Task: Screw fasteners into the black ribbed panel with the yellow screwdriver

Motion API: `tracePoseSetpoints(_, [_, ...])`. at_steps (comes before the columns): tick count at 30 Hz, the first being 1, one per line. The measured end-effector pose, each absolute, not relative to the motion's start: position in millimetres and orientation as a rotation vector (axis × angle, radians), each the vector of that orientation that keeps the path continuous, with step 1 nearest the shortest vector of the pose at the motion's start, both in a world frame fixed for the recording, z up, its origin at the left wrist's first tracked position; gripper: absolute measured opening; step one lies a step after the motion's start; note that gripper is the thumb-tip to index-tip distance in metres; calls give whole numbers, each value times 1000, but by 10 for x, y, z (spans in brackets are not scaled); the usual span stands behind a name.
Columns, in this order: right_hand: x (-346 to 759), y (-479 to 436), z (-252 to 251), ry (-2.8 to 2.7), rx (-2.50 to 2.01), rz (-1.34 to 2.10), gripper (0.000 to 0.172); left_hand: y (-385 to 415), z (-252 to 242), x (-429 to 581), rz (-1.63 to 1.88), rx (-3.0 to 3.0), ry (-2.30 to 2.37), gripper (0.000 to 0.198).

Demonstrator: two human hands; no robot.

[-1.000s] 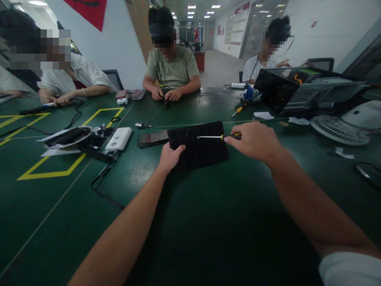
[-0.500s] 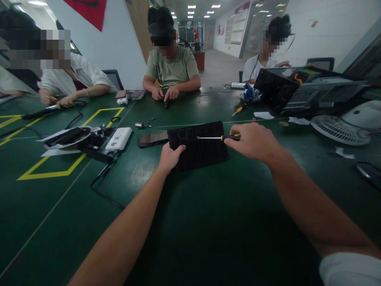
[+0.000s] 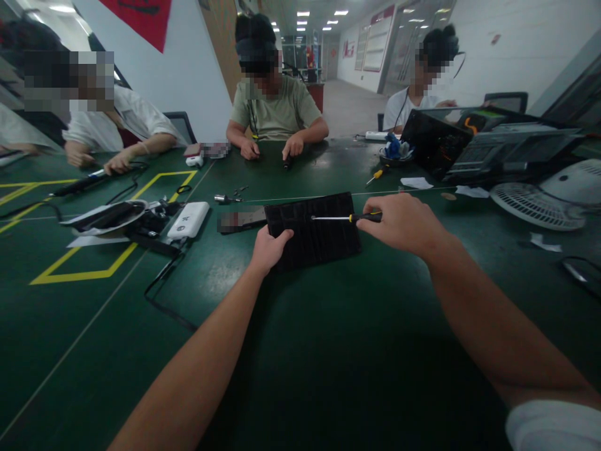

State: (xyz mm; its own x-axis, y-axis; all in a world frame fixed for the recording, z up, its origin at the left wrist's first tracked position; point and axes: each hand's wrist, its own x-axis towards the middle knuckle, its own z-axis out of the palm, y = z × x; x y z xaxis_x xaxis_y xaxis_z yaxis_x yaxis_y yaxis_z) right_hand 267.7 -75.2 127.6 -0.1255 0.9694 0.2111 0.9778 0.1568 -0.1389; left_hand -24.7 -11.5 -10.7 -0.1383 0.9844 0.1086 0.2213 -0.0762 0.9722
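A flat black rectangular panel with a ribbed, recessed face point(image 3: 328, 241) is held tilted up above the green table. My left hand point(image 3: 271, 248) grips its left edge, thumb on the face and fingers behind, out of sight. In my right hand point(image 3: 399, 219) is a screwdriver point(image 3: 353, 218) with a black and yellow handle, pinched by the grip. Its shaft lies almost level across the panel, and the tip meets a small round spot near the panel's middle. Behind the panel's left side lies a dark flat object point(image 3: 241, 219), partly blurred out.
On the left sit a white box point(image 3: 188, 220) and a round tray of dark parts point(image 3: 113, 217). Small metal pieces point(image 3: 225, 199) lie beyond the panel. At right are a second screwdriver point(image 3: 375, 176), an open computer case point(image 3: 502, 147) and a white fan point(image 3: 539, 203). Several people sit around the table.
My hands, the panel and the screwdriver keep nearly the same place. Across the table, a person's hands have moved apart, one shifting right with a small dark object.
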Motion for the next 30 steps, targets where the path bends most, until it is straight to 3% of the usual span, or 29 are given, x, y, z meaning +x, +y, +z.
tracePoseSetpoints(19, [2661,-743,1288,-2259,-1967,-44,48,-128,-87,-249,1277,1341,1415,34])
tracePoseSetpoints(30, [2696,-752,1309,-2200,-1829,-71,37,-132,-82,-247,1283,1358,1425,34])
